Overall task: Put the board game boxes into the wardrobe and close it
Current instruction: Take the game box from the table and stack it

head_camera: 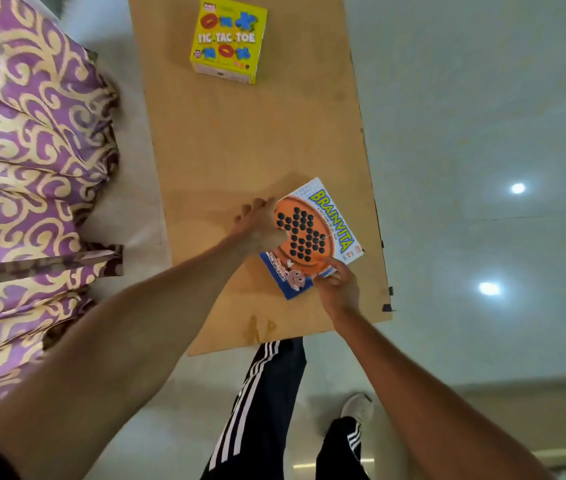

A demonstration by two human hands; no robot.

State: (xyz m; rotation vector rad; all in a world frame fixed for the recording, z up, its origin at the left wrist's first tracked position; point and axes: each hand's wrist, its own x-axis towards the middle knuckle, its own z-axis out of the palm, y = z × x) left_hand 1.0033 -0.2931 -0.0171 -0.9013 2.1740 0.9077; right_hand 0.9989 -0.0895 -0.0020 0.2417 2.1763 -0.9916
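**Q:** Brainvita box: location and contact status?

**A:** Reading left to right. A purple curtain with a gold scroll pattern hangs along the left side, beside the wooden table. The left hand reaches in over the near half of the table and covers the left edge of the Brainvita box. Its fingers lie bent against the tabletop at that edge. Whether they hook round the box or only rest against it cannot be told from this view. The box lies flat on the near right part of the table, printed face up and turned at an angle to the table edges.

**Q:** And the other side?

**A:** The right hand pinches the near edge of the box, thumb on the printed face and fingertips curled at the rim. The box has contact on two sides and sits on the tabletop.

**Q:** Second box?

**A:** The Tic Tac Toe box, yellow, rests at the far end of the table, well apart from both hands and untouched.

**Q:** Surroundings?

**A:** Below the near table edge, black trousers with white side stripes and a white shoe show. To the right, a pale glossy floor carries two bright light reflections.
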